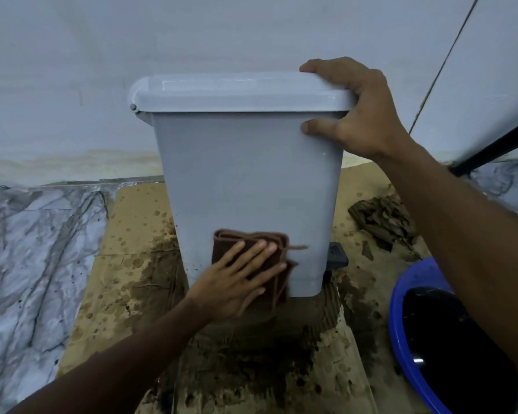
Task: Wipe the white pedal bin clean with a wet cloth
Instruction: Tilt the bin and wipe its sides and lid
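The white pedal bin (245, 174) stands upright on wet cardboard in the middle of the head view, lid closed, its side facing me. Its black pedal (338, 253) sticks out at the lower right. My left hand (237, 282) lies flat with fingers spread on a folded brown cloth (251, 243), pressing it against the bin's lower side. My right hand (356, 109) grips the bin's top right corner, fingers over the lid edge and thumb on the side wall.
Soaked, mud-stained cardboard (126, 264) covers the floor under the bin. A blue basin (407, 294) with dark water sits at the right. A clump of brown debris (383, 219) lies behind it. Marble floor (36, 249) at left, white wall (192, 40) behind.
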`<move>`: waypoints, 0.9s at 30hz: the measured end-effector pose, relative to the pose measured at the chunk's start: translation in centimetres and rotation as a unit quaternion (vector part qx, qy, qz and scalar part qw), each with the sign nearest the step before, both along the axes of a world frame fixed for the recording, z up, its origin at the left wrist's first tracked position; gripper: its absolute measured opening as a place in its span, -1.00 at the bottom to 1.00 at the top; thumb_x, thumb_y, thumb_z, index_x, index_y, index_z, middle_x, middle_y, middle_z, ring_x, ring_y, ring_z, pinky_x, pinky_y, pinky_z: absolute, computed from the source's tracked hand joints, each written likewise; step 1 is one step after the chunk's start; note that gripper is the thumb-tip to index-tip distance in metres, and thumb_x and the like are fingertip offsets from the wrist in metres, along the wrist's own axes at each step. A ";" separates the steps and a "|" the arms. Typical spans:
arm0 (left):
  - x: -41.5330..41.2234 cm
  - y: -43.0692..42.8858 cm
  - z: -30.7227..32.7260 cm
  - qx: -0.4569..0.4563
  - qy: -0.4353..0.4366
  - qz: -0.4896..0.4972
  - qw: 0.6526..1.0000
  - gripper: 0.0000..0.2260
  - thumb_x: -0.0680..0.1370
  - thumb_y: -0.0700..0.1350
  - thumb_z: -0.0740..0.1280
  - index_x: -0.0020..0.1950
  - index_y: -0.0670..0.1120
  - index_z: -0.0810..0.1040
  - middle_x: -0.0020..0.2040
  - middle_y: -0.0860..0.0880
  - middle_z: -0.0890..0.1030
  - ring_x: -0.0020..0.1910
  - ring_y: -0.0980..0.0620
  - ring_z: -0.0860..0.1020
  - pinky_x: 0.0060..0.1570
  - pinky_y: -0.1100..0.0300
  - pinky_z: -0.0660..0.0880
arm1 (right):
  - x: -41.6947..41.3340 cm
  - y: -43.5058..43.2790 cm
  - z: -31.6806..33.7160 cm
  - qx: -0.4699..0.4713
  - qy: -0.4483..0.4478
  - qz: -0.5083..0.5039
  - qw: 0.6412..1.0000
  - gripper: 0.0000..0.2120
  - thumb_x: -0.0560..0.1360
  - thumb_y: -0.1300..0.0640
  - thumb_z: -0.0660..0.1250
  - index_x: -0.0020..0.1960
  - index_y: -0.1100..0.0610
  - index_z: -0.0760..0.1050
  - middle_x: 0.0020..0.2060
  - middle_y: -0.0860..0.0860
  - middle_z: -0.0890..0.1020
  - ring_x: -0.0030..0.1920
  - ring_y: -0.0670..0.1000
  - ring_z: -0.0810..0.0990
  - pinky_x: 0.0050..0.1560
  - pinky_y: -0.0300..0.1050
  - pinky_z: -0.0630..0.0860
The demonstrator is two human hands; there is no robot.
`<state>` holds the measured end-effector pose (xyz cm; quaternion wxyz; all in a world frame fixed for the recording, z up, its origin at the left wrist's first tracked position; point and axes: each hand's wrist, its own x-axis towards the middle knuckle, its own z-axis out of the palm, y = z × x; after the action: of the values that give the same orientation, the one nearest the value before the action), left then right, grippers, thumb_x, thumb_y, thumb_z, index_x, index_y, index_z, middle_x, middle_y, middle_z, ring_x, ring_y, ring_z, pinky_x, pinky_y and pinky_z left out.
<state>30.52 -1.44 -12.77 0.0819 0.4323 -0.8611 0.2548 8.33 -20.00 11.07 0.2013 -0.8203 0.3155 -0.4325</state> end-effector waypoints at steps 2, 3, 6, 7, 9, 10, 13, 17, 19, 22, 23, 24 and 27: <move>1.8 0.2 0.4 -0.005 -0.022 -0.013 1.000 -0.42 0.71 0.14 0.07 0.69 0.01 0.02 0.69 -0.16 -0.08 0.67 -0.14 -0.07 0.62 -0.09 -0.19 | 0.0 0.1 -0.1 0.002 0.000 -0.001 1.000 -0.39 0.23 0.22 0.58 0.27 0.12 0.58 0.21 0.04 0.62 0.24 0.05 0.56 0.29 -0.01 0.48; 2.3 -0.2 1.0 -0.010 -0.014 -0.007 1.000 -0.43 0.71 0.16 0.06 0.69 0.02 0.02 0.69 -0.15 -0.08 0.67 -0.14 -0.06 0.62 -0.09 -0.18 | 0.0 0.1 -0.1 0.006 0.001 -0.002 1.000 -0.39 0.23 0.23 0.58 0.28 0.13 0.58 0.21 0.04 0.62 0.24 0.05 0.56 0.29 -0.02 0.48; 1.2 -3.0 4.3 -0.054 0.098 0.076 0.991 -0.42 0.71 0.17 0.04 0.69 0.01 0.03 0.69 -0.17 -0.08 0.67 -0.18 -0.05 0.61 -0.13 -0.17 | 0.2 0.0 -0.1 0.011 -0.004 -0.001 1.000 -0.39 0.22 0.22 0.58 0.27 0.14 0.58 0.19 0.06 0.62 0.21 0.05 0.57 0.25 -0.05 0.50; 0.3 -4.0 5.3 -0.064 0.137 0.105 0.983 -0.42 0.71 0.16 0.04 0.69 -0.01 0.03 0.68 -0.19 -0.08 0.66 -0.20 -0.05 0.60 -0.16 -0.17 | 0.3 -0.1 0.0 0.012 -0.005 -0.001 1.000 -0.39 0.22 0.22 0.58 0.27 0.14 0.58 0.19 0.07 0.62 0.21 0.05 0.58 0.25 -0.04 0.51; -1.3 -4.9 5.7 -0.071 0.166 0.123 0.976 -0.41 0.71 0.15 0.05 0.69 -0.04 0.03 0.68 -0.23 -0.09 0.66 -0.24 -0.06 0.59 -0.20 -0.19 | 0.3 -0.1 0.0 0.011 -0.005 0.000 1.000 -0.39 0.22 0.20 0.58 0.27 0.13 0.58 0.19 0.08 0.62 0.21 0.07 0.58 0.25 -0.01 0.51; -1.7 -4.6 5.0 -0.067 0.155 0.109 0.980 -0.41 0.71 0.14 0.05 0.69 -0.05 0.03 0.68 -0.24 -0.09 0.66 -0.24 -0.06 0.59 -0.21 -0.19 | 0.2 -0.1 0.0 0.007 -0.005 -0.001 1.000 -0.39 0.22 0.20 0.57 0.27 0.13 0.58 0.20 0.08 0.62 0.22 0.07 0.58 0.25 0.01 0.51; -0.5 -1.5 1.3 -0.026 0.049 0.031 0.998 -0.40 0.70 0.14 0.07 0.69 -0.03 0.02 0.68 -0.22 -0.08 0.66 -0.20 -0.06 0.60 -0.17 -0.19 | 0.0 0.0 -0.2 0.000 -0.004 0.001 1.000 -0.38 0.22 0.20 0.57 0.27 0.12 0.58 0.20 0.07 0.62 0.23 0.08 0.57 0.27 0.04 0.49; 3.6 0.2 0.7 -0.040 -0.015 0.010 0.999 -0.35 0.66 0.18 0.13 0.69 0.02 0.01 0.68 -0.16 -0.03 0.67 -0.14 -0.07 0.61 -0.10 -0.16 | -0.1 0.0 -0.2 -0.001 0.003 0.004 1.000 -0.36 0.23 0.17 0.57 0.30 0.11 0.57 0.21 0.03 0.61 0.24 0.04 0.56 0.29 -0.03 0.49; 5.1 -1.6 3.2 -0.073 0.076 0.070 0.992 -0.33 0.64 0.18 0.14 0.69 0.02 0.01 0.69 -0.15 -0.08 0.67 -0.16 -0.06 0.61 -0.12 -0.14 | -0.2 -0.1 -0.1 0.000 0.005 0.001 1.000 -0.36 0.23 0.17 0.58 0.31 0.10 0.57 0.21 0.03 0.61 0.24 0.03 0.55 0.30 -0.03 0.48; 5.2 -4.0 6.5 -0.111 0.275 0.168 0.940 -0.34 0.66 0.13 0.16 0.69 -0.03 0.00 0.67 -0.21 -0.12 0.66 -0.24 -0.10 0.61 -0.19 -0.09 | -0.2 -0.1 -0.1 -0.001 0.011 -0.004 1.000 -0.36 0.24 0.18 0.58 0.31 0.10 0.56 0.23 0.02 0.61 0.26 0.04 0.55 0.31 -0.04 0.46; 4.4 -4.2 6.7 -0.111 0.345 0.190 0.912 -0.35 0.67 0.10 0.16 0.69 -0.06 -0.01 0.67 -0.24 -0.12 0.66 -0.25 -0.12 0.61 -0.20 -0.06 | -0.1 0.0 -0.1 -0.001 0.010 -0.004 1.000 -0.36 0.24 0.19 0.58 0.31 0.10 0.56 0.23 0.02 0.60 0.26 0.03 0.54 0.32 -0.05 0.46; 3.4 -3.9 6.4 -0.106 0.406 0.213 0.882 -0.35 0.68 0.08 0.15 0.68 -0.08 -0.04 0.66 -0.27 -0.12 0.66 -0.24 -0.13 0.61 -0.19 -0.03 | -0.1 0.0 -0.1 -0.001 0.009 -0.004 1.000 -0.36 0.24 0.20 0.58 0.31 0.10 0.56 0.23 0.02 0.60 0.27 0.03 0.54 0.32 -0.05 0.45; -0.4 -1.6 3.5 -0.072 0.509 0.301 0.803 -0.34 0.69 0.10 0.10 0.68 -0.09 -0.12 0.67 -0.25 -0.13 0.66 -0.21 -0.10 0.60 -0.18 0.03 | -0.1 0.1 -0.2 -0.001 0.011 -0.005 1.000 -0.36 0.24 0.21 0.58 0.32 0.10 0.56 0.22 0.02 0.60 0.26 0.02 0.54 0.32 -0.07 0.45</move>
<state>30.13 -3.03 -9.28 0.4589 0.7298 -0.5016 0.0713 8.25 -19.87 10.83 0.1949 -0.8236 0.3214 -0.4247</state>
